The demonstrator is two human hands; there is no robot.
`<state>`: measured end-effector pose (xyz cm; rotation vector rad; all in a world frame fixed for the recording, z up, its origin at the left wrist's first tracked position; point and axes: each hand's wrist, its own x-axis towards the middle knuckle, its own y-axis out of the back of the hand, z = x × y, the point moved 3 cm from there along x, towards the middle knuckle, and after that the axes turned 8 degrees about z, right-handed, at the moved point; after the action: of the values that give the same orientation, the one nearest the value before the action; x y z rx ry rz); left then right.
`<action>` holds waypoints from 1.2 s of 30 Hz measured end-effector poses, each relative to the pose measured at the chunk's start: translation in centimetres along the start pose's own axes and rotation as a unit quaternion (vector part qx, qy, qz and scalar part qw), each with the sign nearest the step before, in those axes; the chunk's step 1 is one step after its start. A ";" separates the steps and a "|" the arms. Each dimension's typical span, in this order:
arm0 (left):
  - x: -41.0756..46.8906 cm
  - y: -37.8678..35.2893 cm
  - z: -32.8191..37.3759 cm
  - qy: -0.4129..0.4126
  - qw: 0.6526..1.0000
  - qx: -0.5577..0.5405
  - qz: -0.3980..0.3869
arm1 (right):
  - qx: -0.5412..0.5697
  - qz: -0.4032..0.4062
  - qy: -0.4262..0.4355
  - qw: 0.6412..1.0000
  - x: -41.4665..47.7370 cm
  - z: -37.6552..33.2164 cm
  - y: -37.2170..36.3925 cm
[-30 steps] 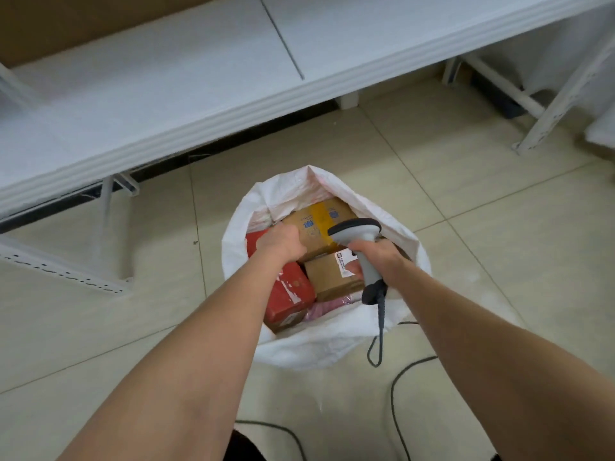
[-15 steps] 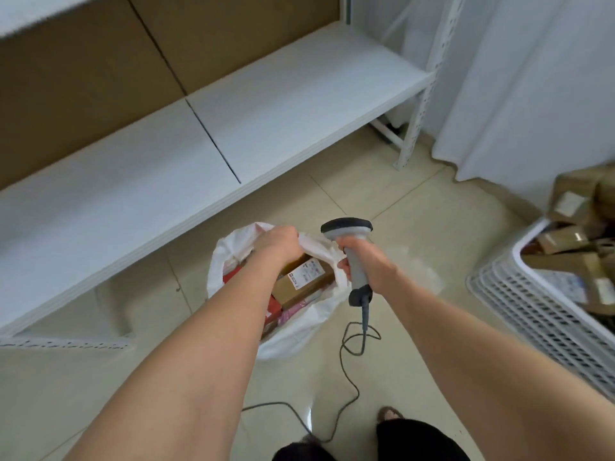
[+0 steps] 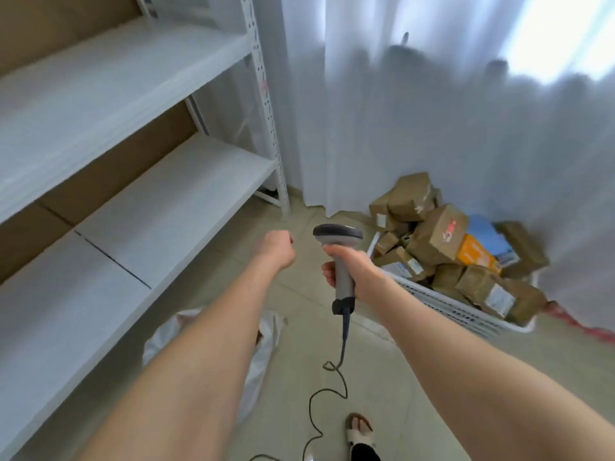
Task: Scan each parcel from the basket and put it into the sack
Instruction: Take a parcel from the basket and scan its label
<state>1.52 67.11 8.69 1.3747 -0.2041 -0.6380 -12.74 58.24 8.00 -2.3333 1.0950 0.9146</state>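
- A white shelving unit point(image 3: 139, 194) fills the left side, with brown board showing behind its shelves.
- The white sack point(image 3: 264, 347) lies on the floor just beside the front edge of the lowest shelf. The left forearm crosses over it and hides most of it, so its contents cannot be seen.
- The left hand point(image 3: 278, 249) is held out above the floor, back towards the camera. Its fingers are curled under into a loose fist and nothing shows in it.
- The right hand point(image 3: 351, 272) is wrapped round the handle of a grey barcode scanner point(image 3: 338, 236), held upright with its dark head on top, just beside the left hand but apart from it.
- The scanner's dark cable point(image 3: 332, 390) hangs from the handle and loops across the floor tiles.
- A foot in a pale sandal point(image 3: 361, 430) stands on the floor near the bottom edge.
- The white slatted basket point(image 3: 446, 306) stands on the floor at the right, against a pale curtain point(image 3: 432, 111).
- The parcels point(image 3: 439, 234) are heaped in the basket above its rim. Most are brown boxes with labels, with an orange box point(image 3: 477, 256) and a blue one point(image 3: 487, 232) among them.
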 end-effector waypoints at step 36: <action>22.1 -12.4 43.8 -0.048 0.993 -0.003 -0.110 | 0.252 0.212 -0.047 0.943 23.2 -18.4 37.2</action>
<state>-5.75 17.62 1.03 1.3718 -0.1280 -0.8892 -23.80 12.45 1.61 -1.6542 1.6057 0.7565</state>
